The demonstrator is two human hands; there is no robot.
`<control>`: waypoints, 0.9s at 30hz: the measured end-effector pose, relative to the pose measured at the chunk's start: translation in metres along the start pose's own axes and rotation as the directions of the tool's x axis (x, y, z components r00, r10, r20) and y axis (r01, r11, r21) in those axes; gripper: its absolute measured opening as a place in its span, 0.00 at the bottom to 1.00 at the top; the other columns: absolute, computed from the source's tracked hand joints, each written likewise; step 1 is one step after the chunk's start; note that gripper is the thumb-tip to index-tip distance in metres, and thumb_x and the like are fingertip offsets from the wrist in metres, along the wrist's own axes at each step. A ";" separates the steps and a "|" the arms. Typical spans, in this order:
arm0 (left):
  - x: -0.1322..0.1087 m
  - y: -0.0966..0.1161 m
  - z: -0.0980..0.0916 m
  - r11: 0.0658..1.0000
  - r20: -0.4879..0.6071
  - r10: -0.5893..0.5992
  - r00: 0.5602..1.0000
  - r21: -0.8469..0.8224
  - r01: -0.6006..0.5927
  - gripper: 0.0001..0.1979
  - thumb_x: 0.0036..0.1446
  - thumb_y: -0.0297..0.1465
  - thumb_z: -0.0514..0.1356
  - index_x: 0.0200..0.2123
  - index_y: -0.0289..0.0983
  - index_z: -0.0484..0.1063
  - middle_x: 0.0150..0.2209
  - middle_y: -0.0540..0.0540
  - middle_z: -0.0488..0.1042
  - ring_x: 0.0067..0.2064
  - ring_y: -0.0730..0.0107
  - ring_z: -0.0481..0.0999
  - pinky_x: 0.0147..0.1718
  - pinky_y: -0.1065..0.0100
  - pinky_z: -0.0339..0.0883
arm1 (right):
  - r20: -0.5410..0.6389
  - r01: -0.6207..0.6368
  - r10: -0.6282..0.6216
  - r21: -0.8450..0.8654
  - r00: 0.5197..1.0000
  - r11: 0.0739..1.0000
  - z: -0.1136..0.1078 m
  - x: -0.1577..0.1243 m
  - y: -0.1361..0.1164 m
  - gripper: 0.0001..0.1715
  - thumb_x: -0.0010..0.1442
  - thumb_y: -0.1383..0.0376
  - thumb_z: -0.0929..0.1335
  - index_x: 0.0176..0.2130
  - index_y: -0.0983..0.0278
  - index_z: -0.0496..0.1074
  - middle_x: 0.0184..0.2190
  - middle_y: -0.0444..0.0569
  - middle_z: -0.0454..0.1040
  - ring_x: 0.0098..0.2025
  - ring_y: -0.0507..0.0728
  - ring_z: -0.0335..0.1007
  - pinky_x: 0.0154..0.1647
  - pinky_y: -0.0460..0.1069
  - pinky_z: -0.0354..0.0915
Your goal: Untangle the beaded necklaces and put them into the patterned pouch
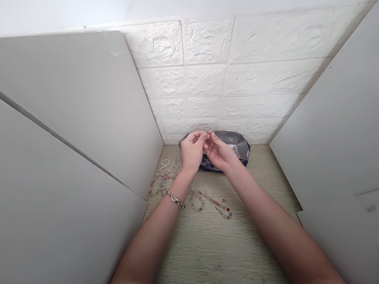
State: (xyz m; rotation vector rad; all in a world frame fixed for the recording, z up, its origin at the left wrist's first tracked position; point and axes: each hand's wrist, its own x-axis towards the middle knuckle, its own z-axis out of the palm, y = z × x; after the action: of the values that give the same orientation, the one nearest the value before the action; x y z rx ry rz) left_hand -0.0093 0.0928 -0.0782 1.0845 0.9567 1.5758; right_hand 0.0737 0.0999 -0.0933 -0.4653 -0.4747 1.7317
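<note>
Left hand (192,150) and right hand (219,153) pinch together, held item too small to tell, over a dark pouch (238,146) with unclear contents.

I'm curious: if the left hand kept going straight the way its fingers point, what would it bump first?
Probably the right hand: the left hand's fingertips already meet its fingertips over the dark, shiny pouch. Depth is hard to judge.

- A dark blue patterned fabric pouch with a shiny grey lining (233,145) sits open on the pale wood-grain desk (219,258), against the white brick-pattern wall.
- Strands of clear and coloured beads (201,200) lie loosely curled in front of the pouch, toward its left.
</note>
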 end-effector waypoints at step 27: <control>0.003 -0.008 -0.004 0.999 0.010 0.023 1.000 0.035 -0.023 0.08 0.42 0.31 0.58 0.26 0.32 0.69 0.25 0.49 0.70 0.23 0.82 0.64 0.25 0.75 0.59 | 0.015 0.042 -0.040 -0.123 0.999 0.992 -0.003 0.002 0.002 0.04 0.45 0.66 0.68 0.26 0.63 0.68 0.25 0.41 0.70 0.28 0.46 0.66 0.30 0.41 0.64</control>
State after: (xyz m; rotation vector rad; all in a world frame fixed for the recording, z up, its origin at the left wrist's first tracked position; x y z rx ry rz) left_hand -0.0112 0.0976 -0.0865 1.1302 0.9724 1.5760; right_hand 0.0733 0.1012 -0.0976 -0.5295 -0.5986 1.6730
